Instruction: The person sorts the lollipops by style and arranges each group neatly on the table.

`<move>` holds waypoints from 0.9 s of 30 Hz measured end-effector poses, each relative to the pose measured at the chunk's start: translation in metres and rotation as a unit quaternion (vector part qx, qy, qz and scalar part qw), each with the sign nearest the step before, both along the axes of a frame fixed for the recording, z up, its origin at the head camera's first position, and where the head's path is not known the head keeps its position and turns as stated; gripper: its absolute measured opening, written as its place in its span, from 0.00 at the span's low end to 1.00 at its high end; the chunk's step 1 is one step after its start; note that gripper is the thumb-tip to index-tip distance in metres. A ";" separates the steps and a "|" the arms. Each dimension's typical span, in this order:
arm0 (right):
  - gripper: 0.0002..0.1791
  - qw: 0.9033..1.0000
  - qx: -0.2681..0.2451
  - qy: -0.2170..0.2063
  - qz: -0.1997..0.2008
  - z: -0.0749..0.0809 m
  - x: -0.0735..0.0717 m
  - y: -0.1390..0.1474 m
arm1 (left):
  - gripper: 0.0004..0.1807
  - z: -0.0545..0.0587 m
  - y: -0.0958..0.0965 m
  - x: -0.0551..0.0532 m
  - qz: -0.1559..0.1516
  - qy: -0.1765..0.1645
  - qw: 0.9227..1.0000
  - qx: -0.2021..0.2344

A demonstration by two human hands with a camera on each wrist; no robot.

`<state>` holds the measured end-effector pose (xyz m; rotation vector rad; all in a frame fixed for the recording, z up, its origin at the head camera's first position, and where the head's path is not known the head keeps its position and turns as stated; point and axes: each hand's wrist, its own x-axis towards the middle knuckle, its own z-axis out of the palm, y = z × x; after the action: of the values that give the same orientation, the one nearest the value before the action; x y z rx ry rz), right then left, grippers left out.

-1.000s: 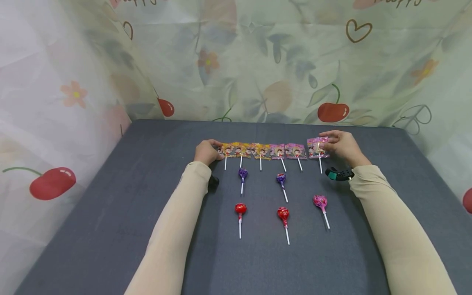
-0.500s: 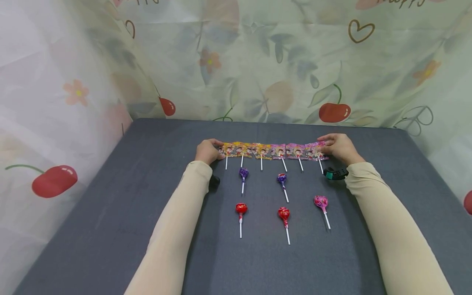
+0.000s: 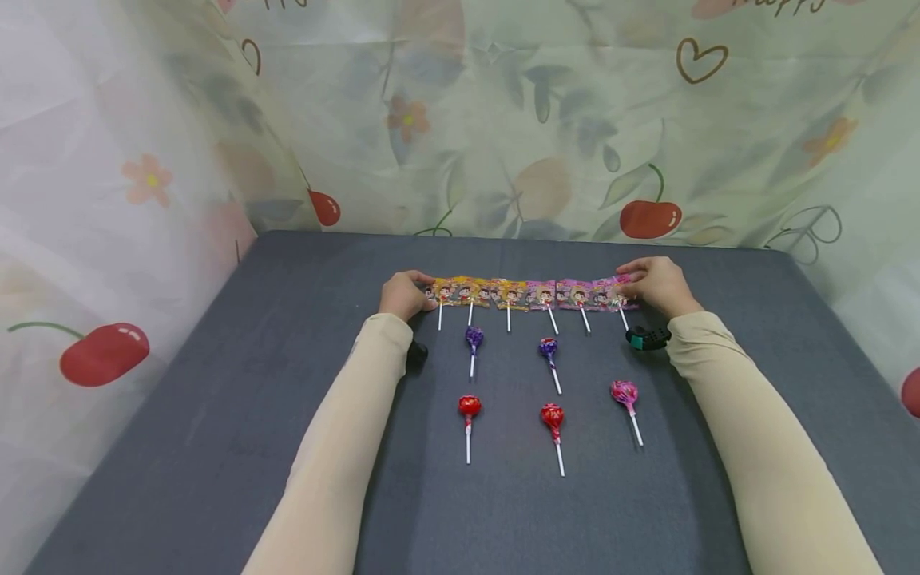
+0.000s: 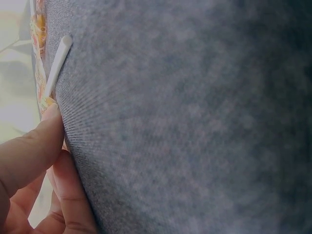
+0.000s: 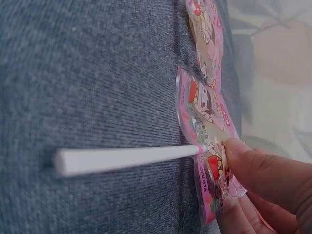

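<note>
In the head view, flat-wrapped lollipops form a row across the back of the table. At its left end my left hand point(image 3: 404, 295) pinches the edge of a yellow-wrapped lollipop point(image 3: 444, 292); the left wrist view shows the thumb point(image 4: 46, 134) on the wrapper and its white stick point(image 4: 58, 63). At the opposite end, my right hand point(image 3: 660, 286) holds a pink-wrapped lollipop point(image 5: 207, 126) between thumb and fingers, its stick pointing toward me. That wrapper meets the neighbouring pink lollipop point(image 5: 207, 36). Two more yellow and one more pink wrapper fill the middle.
Nearer me lie two purple ball lollipops point(image 3: 473, 337) point(image 3: 549, 348), two red ball lollipops point(image 3: 469, 406) point(image 3: 552, 416) and a pink ball lollipop point(image 3: 624, 393). A patterned curtain point(image 3: 503, 120) hangs behind the dark grey table point(image 3: 251, 383).
My right hand has slid the pink-wrapped lollipop left, and the gap between it and its neighbour has closed. My left hand has stayed at the row's left end.
</note>
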<state>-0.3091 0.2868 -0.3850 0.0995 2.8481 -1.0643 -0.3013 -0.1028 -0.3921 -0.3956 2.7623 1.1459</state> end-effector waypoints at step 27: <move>0.20 0.999 0.030 0.018 -0.010 -0.002 0.003 -0.003 | 0.24 0.000 0.000 0.001 0.001 0.000 1.000 0.007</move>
<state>-0.3061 0.2842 -0.3872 0.1159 2.9178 -0.9958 -0.3005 -0.1030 -0.3916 -0.3959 2.7535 1.1643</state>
